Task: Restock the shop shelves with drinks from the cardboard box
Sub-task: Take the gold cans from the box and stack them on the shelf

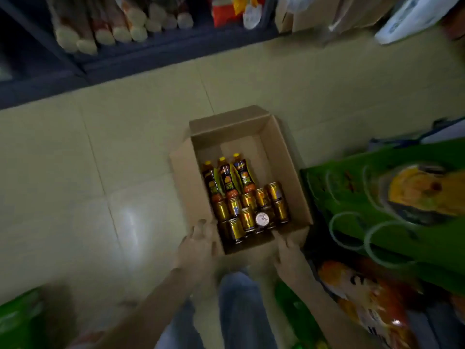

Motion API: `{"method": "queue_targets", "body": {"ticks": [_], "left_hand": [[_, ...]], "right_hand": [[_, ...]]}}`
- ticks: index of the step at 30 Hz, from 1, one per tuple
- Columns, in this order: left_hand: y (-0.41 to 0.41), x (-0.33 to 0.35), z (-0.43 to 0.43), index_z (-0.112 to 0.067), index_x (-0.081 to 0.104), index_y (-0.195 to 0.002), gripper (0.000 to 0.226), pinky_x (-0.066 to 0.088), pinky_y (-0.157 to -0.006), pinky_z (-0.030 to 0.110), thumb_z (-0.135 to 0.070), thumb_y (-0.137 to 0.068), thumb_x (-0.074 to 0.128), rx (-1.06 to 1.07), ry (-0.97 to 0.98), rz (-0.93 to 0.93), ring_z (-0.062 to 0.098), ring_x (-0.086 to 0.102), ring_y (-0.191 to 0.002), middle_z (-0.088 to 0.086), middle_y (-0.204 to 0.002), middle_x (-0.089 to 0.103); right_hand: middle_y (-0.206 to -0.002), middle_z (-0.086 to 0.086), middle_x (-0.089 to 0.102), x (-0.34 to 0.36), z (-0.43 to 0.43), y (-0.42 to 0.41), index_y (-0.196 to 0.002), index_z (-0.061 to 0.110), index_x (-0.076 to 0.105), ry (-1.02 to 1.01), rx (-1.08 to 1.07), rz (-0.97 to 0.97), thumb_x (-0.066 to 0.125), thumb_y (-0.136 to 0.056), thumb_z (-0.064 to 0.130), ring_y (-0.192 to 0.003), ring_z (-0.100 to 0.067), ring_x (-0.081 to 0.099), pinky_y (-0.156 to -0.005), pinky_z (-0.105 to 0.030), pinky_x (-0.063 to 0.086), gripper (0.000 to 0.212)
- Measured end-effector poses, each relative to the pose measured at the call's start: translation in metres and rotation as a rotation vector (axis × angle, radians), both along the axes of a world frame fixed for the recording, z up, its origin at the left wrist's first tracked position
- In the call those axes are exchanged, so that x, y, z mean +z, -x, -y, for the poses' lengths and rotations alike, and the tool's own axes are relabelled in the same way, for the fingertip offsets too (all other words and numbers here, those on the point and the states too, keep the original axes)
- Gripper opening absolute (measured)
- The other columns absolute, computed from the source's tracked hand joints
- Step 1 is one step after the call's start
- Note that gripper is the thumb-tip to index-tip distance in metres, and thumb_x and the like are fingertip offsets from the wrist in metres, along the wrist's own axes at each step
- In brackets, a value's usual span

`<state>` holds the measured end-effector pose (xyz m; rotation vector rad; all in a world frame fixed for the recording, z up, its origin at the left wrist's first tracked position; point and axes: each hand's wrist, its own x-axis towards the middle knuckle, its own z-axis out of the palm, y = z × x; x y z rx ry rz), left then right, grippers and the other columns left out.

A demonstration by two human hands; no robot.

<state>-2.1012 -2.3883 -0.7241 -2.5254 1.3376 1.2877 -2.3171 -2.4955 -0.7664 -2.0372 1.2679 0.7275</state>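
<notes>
Jeans (239,311), green sacks (377,197) beside cardboard box (284,157)

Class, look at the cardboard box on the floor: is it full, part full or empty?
Part full. The cardboard box holds bottles and cans at its near end; the far end is bare.

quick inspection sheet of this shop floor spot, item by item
surface: pale tiled floor, bare around the box
job's things: open brown cardboard box on the floor, far half empty; three yellow-capped bottles and gold cans lie inside
clutter: green printed cartons right of the box
grippers: left hand and right hand at the box's near corners, holding nothing
cables: nothing seen
surroundings: dark metal shelf with stock beyond
</notes>
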Motion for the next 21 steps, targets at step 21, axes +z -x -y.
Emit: {"method": "queue_targets", "body": {"ticks": [21], "left_hand": [[0.04, -0.269, 0.032, -0.015, 0.021, -0.149, 0.092, 0.006, -0.113, 0.049, -0.022, -0.075, 0.075, -0.267, 0.221, -0.025, 0.035, 0.027, -0.141, 0.018, -0.149, 0.035]], "right_hand": [[-0.151, -0.009, 0.028, -0.229, 0.05, -0.007, -0.141, 0.017, 0.039, 0.047, 0.223, 0.144, 0.068, -0.078, -0.001, -0.14, -0.031, 0.023, -0.103, -0.043, 0.038, 0.072]]}}
